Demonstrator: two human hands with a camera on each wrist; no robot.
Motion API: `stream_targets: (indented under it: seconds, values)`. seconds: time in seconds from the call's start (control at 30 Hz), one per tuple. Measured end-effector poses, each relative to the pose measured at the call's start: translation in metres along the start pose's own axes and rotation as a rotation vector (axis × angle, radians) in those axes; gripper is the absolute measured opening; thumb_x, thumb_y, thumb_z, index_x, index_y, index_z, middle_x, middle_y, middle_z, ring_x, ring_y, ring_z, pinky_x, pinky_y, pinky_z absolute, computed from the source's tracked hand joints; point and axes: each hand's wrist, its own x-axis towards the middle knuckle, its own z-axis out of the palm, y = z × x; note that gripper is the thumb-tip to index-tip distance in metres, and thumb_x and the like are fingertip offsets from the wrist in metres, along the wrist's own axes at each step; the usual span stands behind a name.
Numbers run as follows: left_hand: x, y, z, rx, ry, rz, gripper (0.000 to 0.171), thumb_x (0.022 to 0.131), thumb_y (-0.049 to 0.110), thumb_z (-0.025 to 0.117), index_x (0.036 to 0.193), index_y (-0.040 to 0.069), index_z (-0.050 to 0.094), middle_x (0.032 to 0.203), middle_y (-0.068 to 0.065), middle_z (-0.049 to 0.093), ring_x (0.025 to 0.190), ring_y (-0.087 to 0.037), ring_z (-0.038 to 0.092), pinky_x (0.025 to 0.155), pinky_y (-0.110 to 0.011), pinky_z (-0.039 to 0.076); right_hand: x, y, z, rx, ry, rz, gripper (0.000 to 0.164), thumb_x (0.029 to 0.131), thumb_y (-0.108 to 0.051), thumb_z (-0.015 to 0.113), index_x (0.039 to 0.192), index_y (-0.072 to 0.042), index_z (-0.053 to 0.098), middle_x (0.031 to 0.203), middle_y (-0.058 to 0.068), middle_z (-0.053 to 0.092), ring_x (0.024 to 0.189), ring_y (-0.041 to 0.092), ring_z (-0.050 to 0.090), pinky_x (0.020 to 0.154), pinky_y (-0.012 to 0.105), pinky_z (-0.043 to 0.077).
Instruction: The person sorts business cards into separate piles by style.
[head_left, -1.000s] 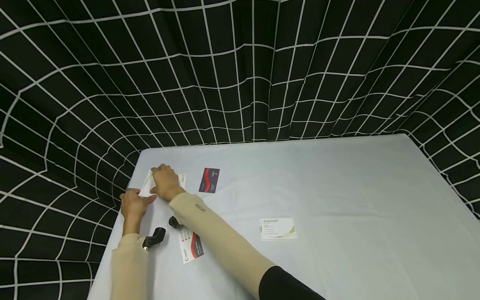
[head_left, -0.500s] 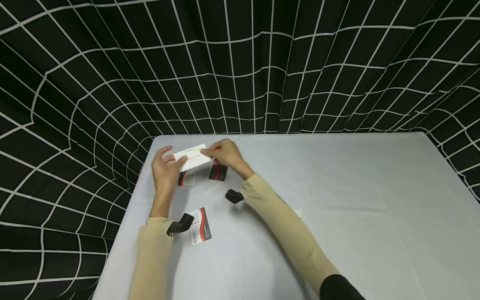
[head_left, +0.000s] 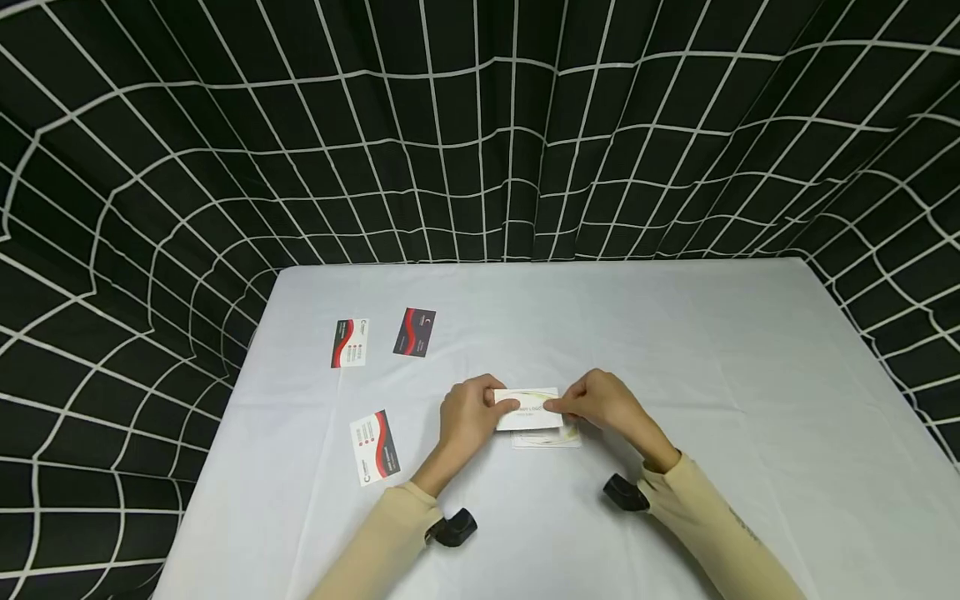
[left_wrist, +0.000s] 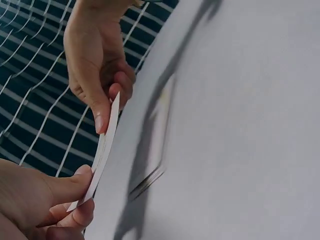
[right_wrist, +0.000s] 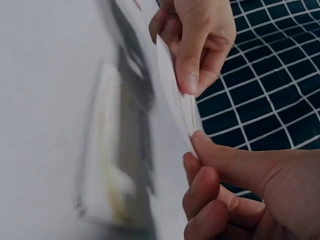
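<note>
A small stack of white business cards (head_left: 528,422) with a gold swoosh is held level between my two hands. My left hand (head_left: 467,415) pinches its left end, thumb on top and fingers beneath. At the opposite end, my right hand (head_left: 606,408) pinches it the same way. In the left wrist view the held business cards (left_wrist: 104,155) show edge-on and slightly bowed. Close below them, a matching pile of business cards (head_left: 546,440) lies on the white table, partly covered in the head view; the right wrist view shows this pile (right_wrist: 107,150) blurred.
Toward the left of the white tablecloth (head_left: 675,350) lie a red, white and dark business card (head_left: 350,343), a dark card with a red wave (head_left: 415,332) and another white card (head_left: 374,448). A black curtain with white grid lines (head_left: 510,133) borders the table.
Both hands have come from the table's far left to the middle, bringing the white cards over the matching pile. The left hand, earlier beside the cards, now pinches their left end.
</note>
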Motion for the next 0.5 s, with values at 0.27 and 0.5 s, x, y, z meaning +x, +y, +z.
stream_targets:
  seconds: [0.27,0.5]
  values:
    - [-0.007,0.008,0.023,0.081,-0.024,0.076,0.023,0.077,0.023,0.083,0.088,0.004,0.073,0.055,0.008,0.047,0.046,-0.003,0.035,0.044,-0.020,0.031,-0.019,0.014,0.005,-0.079,0.046,0.067,0.034,0.085,-0.038,0.074,0.063,-0.012,0.071,0.052,-0.006,0.050,0.051,0.009,0.037,0.049,0.023,0.027]
    - [-0.009,0.004,0.029,0.153,-0.044,0.065,0.030,0.076,0.025,0.084,0.093,0.006,0.068,0.060,0.005,0.053,0.048,-0.004,0.043,0.046,-0.021,0.036,-0.021,0.018,0.014,-0.150,0.075,0.104,0.036,0.083,-0.038,0.076,0.060,-0.014,0.065,0.051,-0.008,0.042,0.048,0.008,0.036,0.045,0.021,0.025]
